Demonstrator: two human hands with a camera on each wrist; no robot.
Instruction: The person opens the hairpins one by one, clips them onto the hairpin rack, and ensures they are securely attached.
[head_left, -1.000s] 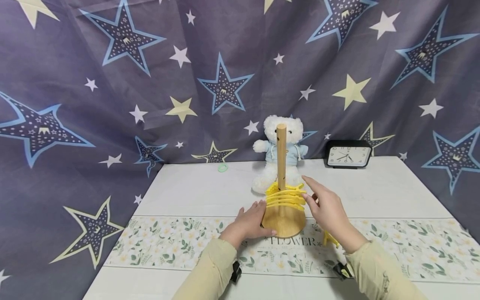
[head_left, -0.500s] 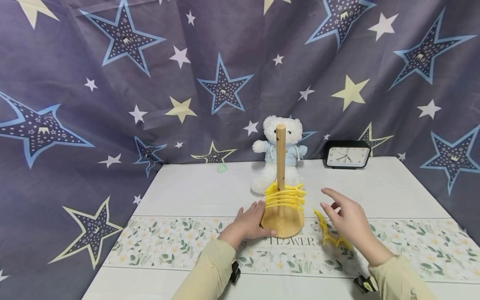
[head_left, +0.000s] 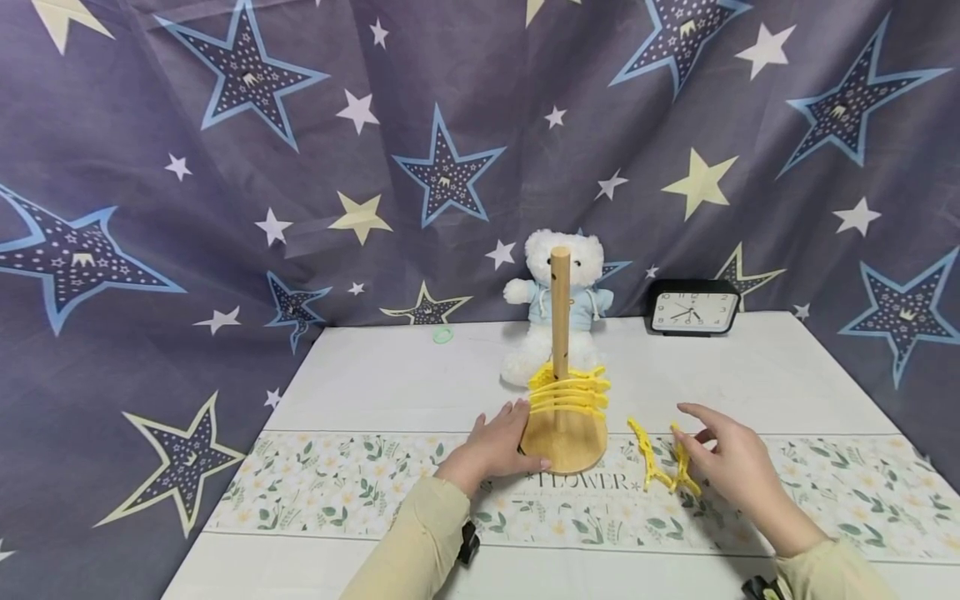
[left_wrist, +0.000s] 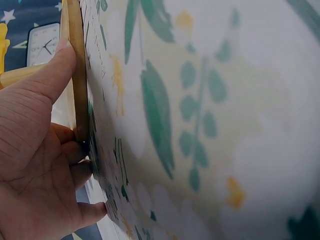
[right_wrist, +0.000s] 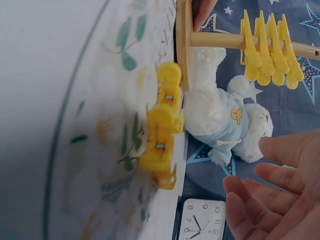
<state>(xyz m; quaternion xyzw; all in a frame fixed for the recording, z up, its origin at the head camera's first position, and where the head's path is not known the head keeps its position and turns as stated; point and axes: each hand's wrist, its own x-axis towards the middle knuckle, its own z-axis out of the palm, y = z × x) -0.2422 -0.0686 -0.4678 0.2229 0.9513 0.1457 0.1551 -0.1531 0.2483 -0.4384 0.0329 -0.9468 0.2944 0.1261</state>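
Observation:
A wooden stand (head_left: 564, 450) with a round base and upright post has several yellow spring clips (head_left: 570, 398) stacked around the lower part of its post. My left hand (head_left: 491, 446) holds the base at its left side, the thumb on its front rim, as the left wrist view also shows against the wooden edge (left_wrist: 79, 90). To the right of the stand lie two loose yellow clips, one nearer the base (head_left: 647, 457) and one farther right (head_left: 684, 471). My right hand (head_left: 735, 462) hovers over the farther clip (right_wrist: 159, 145), fingers loosely bent, with nothing held in the right wrist view.
Behind the stand sits a white teddy bear (head_left: 536, 354) in a light blue hoodie. A black-framed clock (head_left: 693, 310) stands at the back right, and a small green ring (head_left: 442, 335) lies at the back left. A floral runner (head_left: 330, 483) crosses the white table.
My right hand has left the clips on the post and moved right and toward me, over the loose clips. My left hand has stayed at the base.

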